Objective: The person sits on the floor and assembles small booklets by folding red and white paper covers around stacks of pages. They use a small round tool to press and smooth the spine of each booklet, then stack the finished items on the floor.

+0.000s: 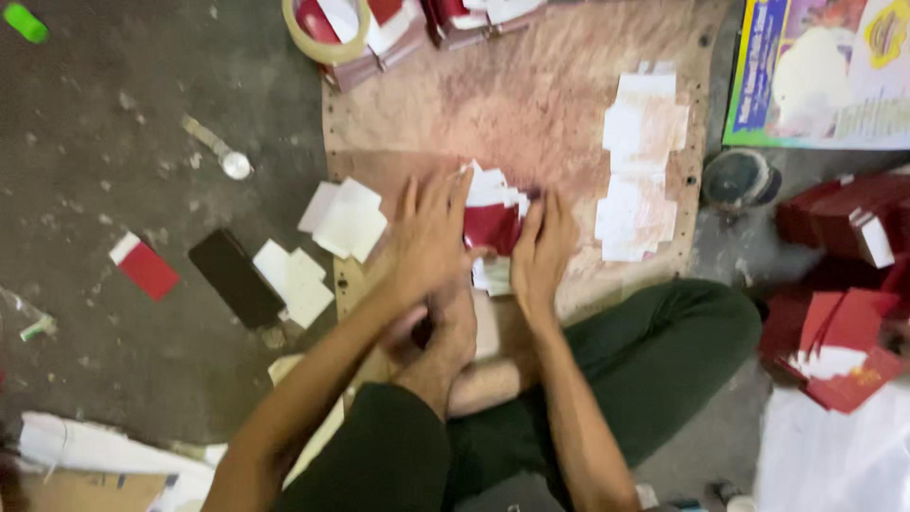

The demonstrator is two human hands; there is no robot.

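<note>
Head view: person seated cross-legged on a dark floor, dark green trousers, a bare foot tucked near the board edge. A stained brown board lies on the floor ahead. Left hand lies flat, fingers spread and extended, palm down, pressing on the left side of a red-and-white card stack at the near middle of the board. Right hand lies flat with fingers together, pressing on the right side of the same stack. Both hands touch the stack; neither pinches it. Image motion-blurred, so finer finger contact not resolvable. Right of the stack, on the board, white paper slips lie in a column. Left of the board: loose white sheets, a black phone, a red card farther left. Tape roll at far edge of the board, beside more red cards. Small dark pot just right of the board; heap of red covers at right; printed poster far right; green object far left.
</note>
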